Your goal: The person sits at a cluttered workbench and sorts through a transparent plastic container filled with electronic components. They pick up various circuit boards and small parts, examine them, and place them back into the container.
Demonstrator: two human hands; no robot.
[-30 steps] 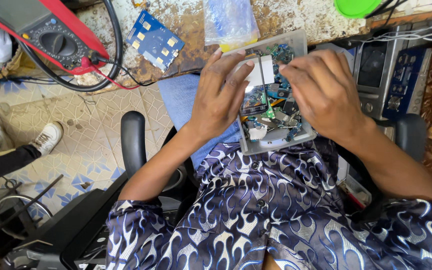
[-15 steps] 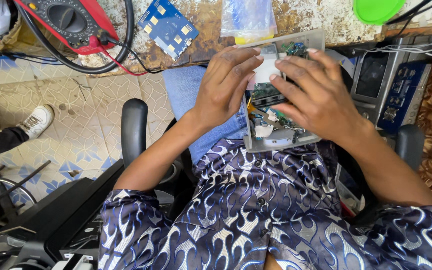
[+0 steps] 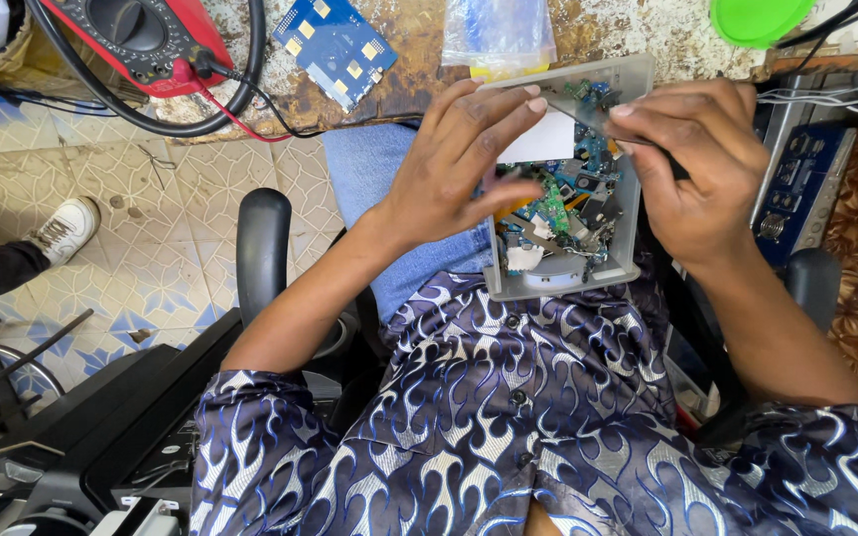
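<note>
Flanking grey tray [image 3: 630,179], left hand [image 3: 454,169], right hand [image 3: 692,164], perhaps gripping tool.

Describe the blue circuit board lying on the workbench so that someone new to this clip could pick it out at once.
Start at the worn workbench along the top edge. Left of the clear plastic bag and right of the red multimeter lies the loose blue circuit board. It is flat, bare and tilted, dotted with pale square pads, unlike the boards inside the open grey device case.

Left of the blue circuit board [image 3: 336,42]: red meter [image 3: 141,38]. Right: plastic bag [image 3: 498,30], then green lid [image 3: 759,18].
</note>
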